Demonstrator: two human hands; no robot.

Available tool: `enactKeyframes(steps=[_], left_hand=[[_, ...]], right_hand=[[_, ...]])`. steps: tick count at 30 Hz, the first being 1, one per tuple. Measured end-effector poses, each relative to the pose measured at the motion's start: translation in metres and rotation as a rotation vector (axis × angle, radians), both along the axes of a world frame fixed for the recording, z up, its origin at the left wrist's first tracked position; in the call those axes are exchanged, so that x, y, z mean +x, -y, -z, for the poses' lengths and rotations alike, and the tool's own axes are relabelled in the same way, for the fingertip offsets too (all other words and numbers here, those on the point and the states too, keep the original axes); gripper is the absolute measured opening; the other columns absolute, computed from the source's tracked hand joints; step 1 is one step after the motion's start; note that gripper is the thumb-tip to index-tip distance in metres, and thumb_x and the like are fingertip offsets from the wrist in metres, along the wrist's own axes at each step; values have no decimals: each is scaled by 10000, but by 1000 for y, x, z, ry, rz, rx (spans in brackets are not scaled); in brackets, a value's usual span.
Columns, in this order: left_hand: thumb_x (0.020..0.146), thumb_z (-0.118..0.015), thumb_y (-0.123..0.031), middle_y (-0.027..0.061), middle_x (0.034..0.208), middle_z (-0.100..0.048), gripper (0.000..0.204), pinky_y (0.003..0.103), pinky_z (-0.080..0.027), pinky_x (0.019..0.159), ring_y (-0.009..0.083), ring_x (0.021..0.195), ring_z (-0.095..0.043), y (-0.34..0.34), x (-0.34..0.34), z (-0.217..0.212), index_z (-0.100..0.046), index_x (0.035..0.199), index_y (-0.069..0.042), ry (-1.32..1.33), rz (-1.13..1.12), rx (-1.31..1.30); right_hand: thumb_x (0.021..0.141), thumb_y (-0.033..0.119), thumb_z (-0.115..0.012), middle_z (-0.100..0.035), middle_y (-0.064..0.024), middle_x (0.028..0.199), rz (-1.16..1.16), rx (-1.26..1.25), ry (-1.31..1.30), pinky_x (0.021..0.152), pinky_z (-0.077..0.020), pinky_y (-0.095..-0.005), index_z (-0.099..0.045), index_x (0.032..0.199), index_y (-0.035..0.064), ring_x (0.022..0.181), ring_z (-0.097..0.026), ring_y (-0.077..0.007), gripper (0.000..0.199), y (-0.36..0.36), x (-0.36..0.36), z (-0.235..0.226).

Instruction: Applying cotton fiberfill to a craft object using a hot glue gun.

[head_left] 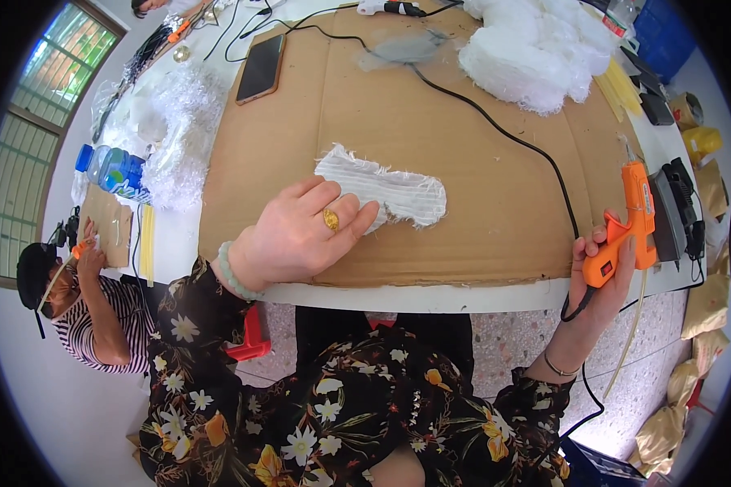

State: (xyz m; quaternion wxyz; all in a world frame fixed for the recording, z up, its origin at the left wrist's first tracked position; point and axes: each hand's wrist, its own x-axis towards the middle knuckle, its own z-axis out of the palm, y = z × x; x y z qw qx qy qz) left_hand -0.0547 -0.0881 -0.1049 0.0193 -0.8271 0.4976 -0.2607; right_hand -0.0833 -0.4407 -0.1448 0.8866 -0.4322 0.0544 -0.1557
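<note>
Pressing down with your left hand [300,235], you pin the near end of a white fringed strip [386,192] flat on the brown cardboard sheet [430,122] that covers the desk [430,298]; fingers lie spread on it, not closed round it. Your right hand [599,280] is clenched on the orange glue gun [629,223], held upright off the desk's right edge, nozzle up, its black cord [495,126] trailing back across the cardboard. A phone [261,68] lies at the far left of the sheet, a heap of white fluffy material [536,49] at the far right. Blue-capped bottles [112,170] sit left by a clear shredded pile [175,130]. Another person [89,312] works at lower left.
</note>
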Motion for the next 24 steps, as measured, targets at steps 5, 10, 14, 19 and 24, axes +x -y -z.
enactKeyframes(steps=[5,10,14,19,24], left_hand=[[639,-602,-65,39,822,-551,312,310,-480,641,197,721,-544,0,6,1,-637,946,-21,-160,-36,-93],[669,-658,13,47,846,-565,280,323,-484,626,237,753,-578,2,10,0,-636,941,-51,-328,-88,-215],[661,-659,-63,33,824,-575,252,329,-483,638,214,766,-565,3,12,0,-637,912,-53,-289,-99,-205],[670,-699,-85,44,856,-597,256,332,-484,673,230,805,-578,0,14,1,-632,915,-60,-359,-110,-170],[693,-706,-69,59,912,-624,250,360,-490,732,268,812,-600,-5,16,2,-643,934,-52,-515,-120,-268]], right_hand=[[952,333,-474,-550,-49,845,-11,1,19,723,-454,-279,-468,1207,-7,712,-499,-107,425,4,0,3],[954,323,-472,-546,-49,841,-7,-5,29,722,-446,-284,-449,1213,-15,712,-491,-111,426,2,0,3],[956,318,-468,-545,-50,844,-18,2,37,723,-438,-287,-441,1221,-19,716,-490,-109,429,3,0,3],[957,313,-465,-545,-52,851,-33,10,49,729,-431,-285,-434,1229,-20,719,-490,-108,431,4,0,4],[955,305,-470,-544,-53,858,-35,23,58,732,-425,-285,-436,1229,-22,724,-491,-109,428,6,1,6]])
